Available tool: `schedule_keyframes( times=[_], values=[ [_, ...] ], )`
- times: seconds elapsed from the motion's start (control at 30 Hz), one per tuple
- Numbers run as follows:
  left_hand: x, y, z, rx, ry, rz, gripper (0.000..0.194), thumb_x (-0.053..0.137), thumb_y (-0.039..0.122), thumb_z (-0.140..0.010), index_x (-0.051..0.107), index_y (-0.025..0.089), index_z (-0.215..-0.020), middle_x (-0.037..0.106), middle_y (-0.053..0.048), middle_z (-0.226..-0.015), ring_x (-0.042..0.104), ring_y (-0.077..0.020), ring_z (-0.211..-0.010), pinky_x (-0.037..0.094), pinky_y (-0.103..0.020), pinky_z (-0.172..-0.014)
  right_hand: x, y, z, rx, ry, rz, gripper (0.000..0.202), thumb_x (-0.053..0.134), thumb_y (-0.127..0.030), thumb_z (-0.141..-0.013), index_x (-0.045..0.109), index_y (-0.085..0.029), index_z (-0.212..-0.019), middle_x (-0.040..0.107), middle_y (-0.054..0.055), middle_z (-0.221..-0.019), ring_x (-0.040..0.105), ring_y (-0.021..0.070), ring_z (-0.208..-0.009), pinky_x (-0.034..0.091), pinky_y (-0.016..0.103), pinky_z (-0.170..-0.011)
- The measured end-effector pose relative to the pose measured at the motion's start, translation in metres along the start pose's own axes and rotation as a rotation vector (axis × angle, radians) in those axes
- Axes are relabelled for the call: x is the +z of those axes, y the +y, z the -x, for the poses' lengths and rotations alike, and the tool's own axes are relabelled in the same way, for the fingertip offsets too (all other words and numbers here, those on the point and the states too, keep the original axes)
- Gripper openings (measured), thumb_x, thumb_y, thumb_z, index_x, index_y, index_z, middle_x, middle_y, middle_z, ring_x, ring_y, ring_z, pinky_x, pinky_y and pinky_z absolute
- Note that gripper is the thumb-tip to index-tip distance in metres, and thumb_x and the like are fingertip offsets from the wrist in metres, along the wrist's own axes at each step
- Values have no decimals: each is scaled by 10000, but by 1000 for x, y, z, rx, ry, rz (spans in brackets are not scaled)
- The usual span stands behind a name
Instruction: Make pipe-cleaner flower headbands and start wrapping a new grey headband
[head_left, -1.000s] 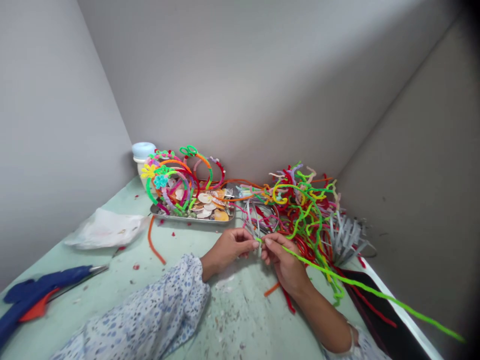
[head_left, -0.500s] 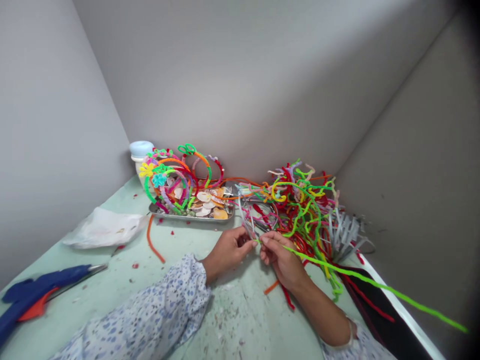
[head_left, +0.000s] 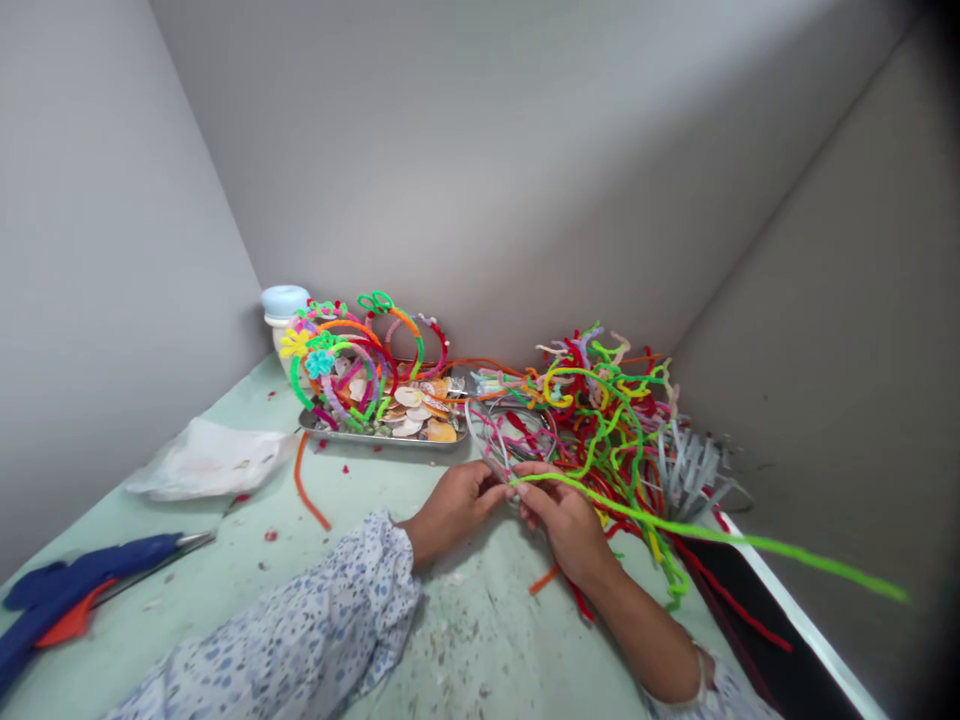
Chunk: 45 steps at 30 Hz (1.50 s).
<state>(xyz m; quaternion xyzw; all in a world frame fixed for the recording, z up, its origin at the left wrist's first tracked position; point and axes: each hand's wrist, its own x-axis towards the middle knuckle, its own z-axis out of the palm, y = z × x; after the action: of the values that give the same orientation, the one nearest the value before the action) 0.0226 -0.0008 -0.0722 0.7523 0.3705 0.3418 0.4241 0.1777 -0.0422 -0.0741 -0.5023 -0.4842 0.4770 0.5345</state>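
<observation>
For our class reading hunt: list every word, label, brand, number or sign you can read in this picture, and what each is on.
None can be read.
White packet: a small mark, too tiny to make out.
Scissors: no lettering discernible.
Blue-lidded container: no lettering discernible.
Bright green fuzzy stem: no lettering discernible.

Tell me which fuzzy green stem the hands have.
The long lime-green one, running from the fingertips to the far right; other loose green stems lie tangled in the pile.
</observation>
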Motion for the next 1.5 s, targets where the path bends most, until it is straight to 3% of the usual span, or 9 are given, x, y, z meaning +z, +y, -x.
schedule_keyframes(
  times=[0.13,0.33,0.6,0.77,0.87,0.97,1.2,1.33,1.5],
  values=[
    [-1,1,0,31,-37,-22,224,516,321,-831,672,161,-850,654,-33,-760,544,-155,-676,384,-237,-635,2,1,0,-46,34,154,264,633,-359,-759,653,-184,-955,581,-21,-569,506,134,-499,410,250,-478],
    [-3,1,-1,71,-54,-174,194,503,222,-805,669,174,-894,683,-58,-863,582,-182,-756,408,-251,-681,4,1,2,-296,47,396,221,628,-333,-772,677,-237,-966,643,38,-898,601,181,-730,481,305,-674],
    [2,1,1,57,-116,-419,186,479,181,-781,652,140,-834,673,-87,-820,582,-189,-721,406,-261,-653,6,-1,4,-492,99,546,168,628,-284,-789,665,-240,-946,619,19,-835,586,159,-703,472,274,-658],
    [2,12,3,70,-95,-390,168,474,202,-795,625,151,-846,661,-59,-816,561,-165,-710,388,-248,-644,4,1,3,-555,141,566,120,571,-275,-832,667,-221,-877,621,25,-806,593,161,-743,473,270,-683],
    [1,16,2,43,-81,-265,138,498,233,-794,610,153,-794,630,-27,-733,528,-144,-661,371,-234,-600,3,2,3,-498,194,550,134,567,-315,-831,651,-210,-846,624,29,-796,593,167,-735,465,272,-664],
    [2,17,0,-19,-70,-48,131,539,259,-776,596,144,-750,586,-6,-664,498,-121,-609,363,-222,-565,3,-1,4,-347,243,477,182,567,-365,-821,625,-194,-843,629,26,-745,584,169,-677,452,266,-610],
    [10,11,-3,-151,-81,446,199,650,291,-700,561,131,-778,583,-3,-659,513,-92,-533,398,-223,-532,3,-6,2,-124,222,209,231,582,-432,-798,567,-202,-804,545,-38,-545,484,125,-490,390,227,-485],
    [12,17,-2,-169,-54,566,177,657,255,-695,558,127,-765,606,-11,-649,532,-91,-537,410,-226,-543,4,-5,3,-91,199,106,235,584,-442,-802,538,-211,-808,562,-39,-556,497,126,-499,402,223,-490],
    [12,21,-1,-175,-2,556,143,655,234,-708,579,119,-744,619,-23,-641,526,-86,-533,406,-223,-541,4,-5,3,-103,190,111,240,568,-445,-819,524,-212,-780,571,-36,-572,499,123,-509,408,224,-503]
  ],
)
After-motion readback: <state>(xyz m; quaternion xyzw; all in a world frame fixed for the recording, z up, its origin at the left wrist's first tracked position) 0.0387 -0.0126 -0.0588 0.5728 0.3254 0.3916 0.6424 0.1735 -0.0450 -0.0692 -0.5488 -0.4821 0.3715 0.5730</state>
